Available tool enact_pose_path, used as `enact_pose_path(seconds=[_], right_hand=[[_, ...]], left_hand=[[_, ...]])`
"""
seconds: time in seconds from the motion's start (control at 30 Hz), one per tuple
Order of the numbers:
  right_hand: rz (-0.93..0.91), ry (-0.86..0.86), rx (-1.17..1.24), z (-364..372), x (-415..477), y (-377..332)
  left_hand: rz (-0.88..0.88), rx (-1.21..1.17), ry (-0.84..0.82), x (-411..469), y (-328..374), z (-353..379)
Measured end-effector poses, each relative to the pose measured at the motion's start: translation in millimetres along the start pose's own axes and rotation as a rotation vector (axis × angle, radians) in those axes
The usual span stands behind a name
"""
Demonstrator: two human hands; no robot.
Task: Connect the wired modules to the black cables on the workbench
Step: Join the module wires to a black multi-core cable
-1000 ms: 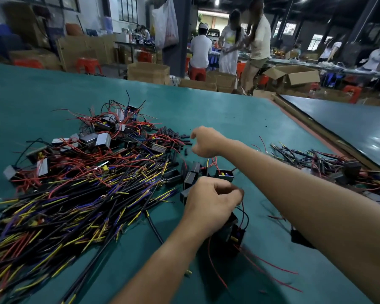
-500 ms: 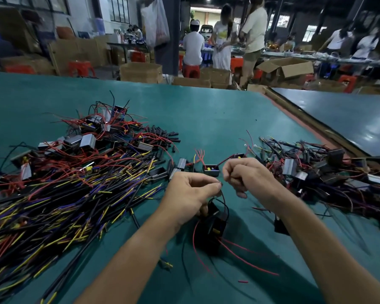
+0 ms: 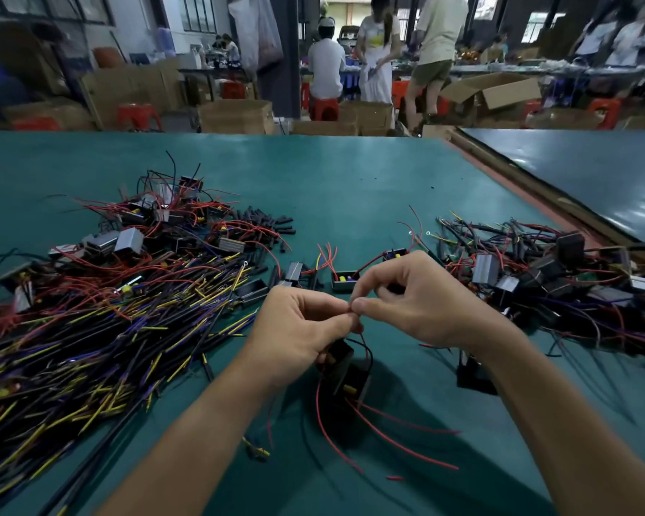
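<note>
The left hand sits in the middle of the frame with its fingers curled. Its thumb and first finger pinch a thin red wire, and its lower fingers close over the black wired module that hangs just under the palm, above the green workbench. The right hand comes in from the lower right, wrist bent to the left. Its thumb and first finger pinch the same red wire, so the fingertips of both hands touch. Something dark shows under the right fingers, but I cannot tell what it is.

Half a second ago there was a small gap between the two hands and the right one was a closed fist nearer the right pile. One second ago the right arm was stretched across toward the left pile.

The black cables, with yellow and purple ends, fill the left and lower left. Grey modules lie at their upper end and short black sleeves just beside. A second tangle of wired parts lies at the right, close to the bench edge that runs diagonally beside a dark table. Bare green surface lies between the two piles beyond the hands, up to the far edge. Loose red leads trail across the lower centre.
</note>
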State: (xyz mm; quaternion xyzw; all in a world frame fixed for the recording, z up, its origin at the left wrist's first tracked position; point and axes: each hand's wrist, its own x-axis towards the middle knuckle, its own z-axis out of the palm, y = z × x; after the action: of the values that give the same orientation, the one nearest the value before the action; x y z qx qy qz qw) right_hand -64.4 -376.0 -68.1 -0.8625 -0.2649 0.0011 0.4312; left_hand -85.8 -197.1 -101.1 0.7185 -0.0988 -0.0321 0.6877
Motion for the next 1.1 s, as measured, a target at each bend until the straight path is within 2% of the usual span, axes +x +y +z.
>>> enact_pose_path(seconds=[0.13,0.23,0.3,0.37,0.43,0.57,0.8,0.97,1.1], right_hand=[[0.07,-0.061,-0.101,0,-1,-3],[0.147,-0.07,-0.185,5,-1,-9],[0.287,-0.065,-0.138,11,0,-9],[0.429,-0.065,0.006,15,1,-9],[0.365,-0.051,0.029,11,1,-7],[0.072,-0.107,0.049,-9,-3,1],[-0.042,-0.219,0.159,-14,-4,6],[-0.036,-0.26,0.036,-14,-6,1],[0.047,-0.115,-0.035,-1,-3,-1]], left_hand=[[0.094,0.159,0.037,-1,-1,0],[0.244,0.371,0.124,-2,-4,1],[0.37,0.528,0.204,-5,-3,3],[0.465,0.625,0.241,-7,-2,5],[0.399,0.545,0.205,-5,-3,4],[0.103,0.188,-0.039,-1,2,0],[0.025,0.111,-0.287,-6,8,-4],[0.016,0.198,-0.212,-8,6,2],[-0.002,0.2,0.007,-5,0,9]])
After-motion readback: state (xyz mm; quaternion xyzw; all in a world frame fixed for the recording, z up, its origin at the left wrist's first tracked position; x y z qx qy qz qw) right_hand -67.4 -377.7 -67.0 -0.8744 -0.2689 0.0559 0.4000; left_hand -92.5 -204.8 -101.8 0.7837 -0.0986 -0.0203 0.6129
